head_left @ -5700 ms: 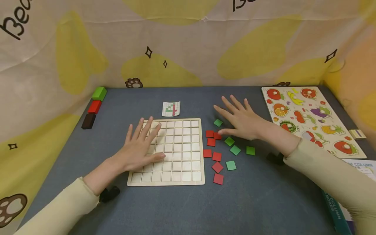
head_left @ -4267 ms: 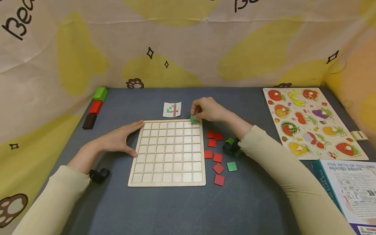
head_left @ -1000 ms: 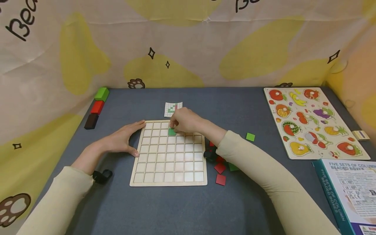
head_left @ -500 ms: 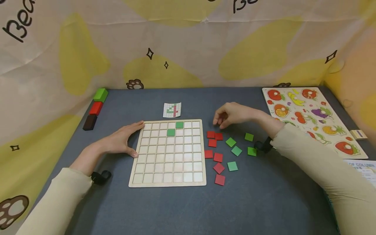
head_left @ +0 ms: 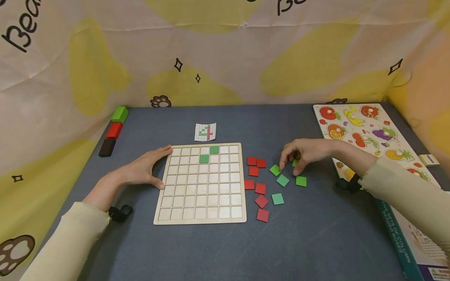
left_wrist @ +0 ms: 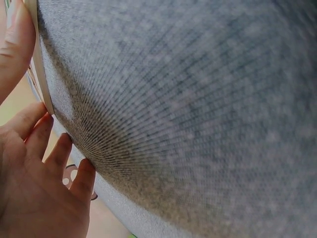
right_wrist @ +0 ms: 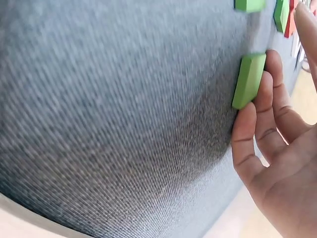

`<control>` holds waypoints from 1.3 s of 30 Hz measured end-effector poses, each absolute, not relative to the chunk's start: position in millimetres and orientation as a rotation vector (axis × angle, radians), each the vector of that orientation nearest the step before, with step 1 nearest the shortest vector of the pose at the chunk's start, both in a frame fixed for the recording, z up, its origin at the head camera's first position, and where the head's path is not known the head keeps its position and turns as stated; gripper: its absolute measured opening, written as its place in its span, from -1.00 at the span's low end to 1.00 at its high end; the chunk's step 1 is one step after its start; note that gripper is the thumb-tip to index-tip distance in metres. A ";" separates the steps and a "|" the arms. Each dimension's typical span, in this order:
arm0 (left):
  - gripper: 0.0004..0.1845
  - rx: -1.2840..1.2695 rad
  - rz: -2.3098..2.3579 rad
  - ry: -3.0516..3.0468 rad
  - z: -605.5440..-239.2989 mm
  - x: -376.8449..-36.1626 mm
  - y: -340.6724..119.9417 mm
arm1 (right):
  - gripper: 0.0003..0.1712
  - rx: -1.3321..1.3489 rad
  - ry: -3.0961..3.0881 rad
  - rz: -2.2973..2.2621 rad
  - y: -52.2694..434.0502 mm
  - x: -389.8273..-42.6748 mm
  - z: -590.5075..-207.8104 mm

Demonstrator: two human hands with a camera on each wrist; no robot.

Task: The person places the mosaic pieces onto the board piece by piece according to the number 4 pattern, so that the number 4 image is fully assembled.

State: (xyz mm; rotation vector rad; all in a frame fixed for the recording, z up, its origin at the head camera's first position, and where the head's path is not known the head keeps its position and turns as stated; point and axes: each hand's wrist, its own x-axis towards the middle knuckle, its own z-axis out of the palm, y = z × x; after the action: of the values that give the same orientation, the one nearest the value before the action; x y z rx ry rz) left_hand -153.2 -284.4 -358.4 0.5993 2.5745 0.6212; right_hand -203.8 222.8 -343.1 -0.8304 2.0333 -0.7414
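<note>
My left hand (head_left: pixel 138 168) rests against the left edge of a wooden grid board (head_left: pixel 200 223), its thumb and forefinger spread along the rim. Two green square tiles lie in the board: one green tile (head_left: pixel 214 149) in the top row, another green tile (head_left: pixel 204 159) one row lower and one column left. Right of the board, my right hand (head_left: pixel 306 152) reaches down among loose green tiles (head_left: pixel 283 180), thumb and forefinger apart. Its forefinger is at a green tile (head_left: pixel 274 170). In the right wrist view, several fingertips are against a green tile (right_wrist: pixel 250 79), partly hidden in the head view.
Several red tiles (head_left: pixel 261 201) lie along the board's right side. A small pattern card (head_left: pixel 205 132) is behind the board. Green, red and dark blocks (head_left: pixel 114 130) line the left edge. A fruit puzzle board (head_left: pixel 363 125) and a boxed set (head_left: pixel 397 234) are at right.
Two green tiles have been set into the board, the second within the last second. My right hand has moved from the board back to the loose green tiles. The left hand shifted to the board's edge.
</note>
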 end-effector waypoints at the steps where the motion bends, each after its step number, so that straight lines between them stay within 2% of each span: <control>1: 0.31 0.600 0.622 2.574 -358.3 -153.2 -284.2 | -0.63 -0.844 2.031 -0.741 222.9 -202.4 -343.5; 32: 0.29 0.600 0.611 2.573 -357.9 -153.5 -285.3 | -0.67 -0.844 2.051 -0.739 218.7 -197.8 -346.7; 39: 0.29 0.610 0.612 2.570 -358.3 -154.2 -285.1 | -0.59 -0.810 2.129 -0.714 229.2 -203.7 -342.0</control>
State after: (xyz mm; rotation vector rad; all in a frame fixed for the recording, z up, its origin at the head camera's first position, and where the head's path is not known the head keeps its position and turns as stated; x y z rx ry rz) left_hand -154.2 -285.1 -358.3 0.6101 2.5698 0.6121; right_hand -203.7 229.2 -342.0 -0.8103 2.1292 -0.7143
